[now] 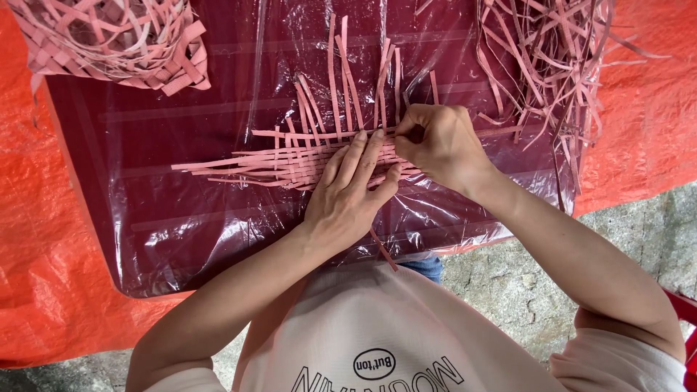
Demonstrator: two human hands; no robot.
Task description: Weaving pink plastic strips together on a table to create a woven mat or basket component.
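Observation:
A small woven mat of pink strips point(290, 161) lies on a dark red board covered in clear plastic point(181, 218). Loose ends stick out to the left and upward from the weave. My left hand point(348, 192) lies flat on the mat's right part, fingers stretched together, pressing it down. My right hand point(435, 141) is just beside it at the mat's right edge, fingers pinched on a pink strip point(406, 134) of the weave.
A heap of loose pink strips point(552, 65) lies at the board's top right. A partly woven pink piece point(116, 40) sits at the top left. Orange tarp point(43, 254) surrounds the board; bare concrete floor point(523, 290) shows at the lower right.

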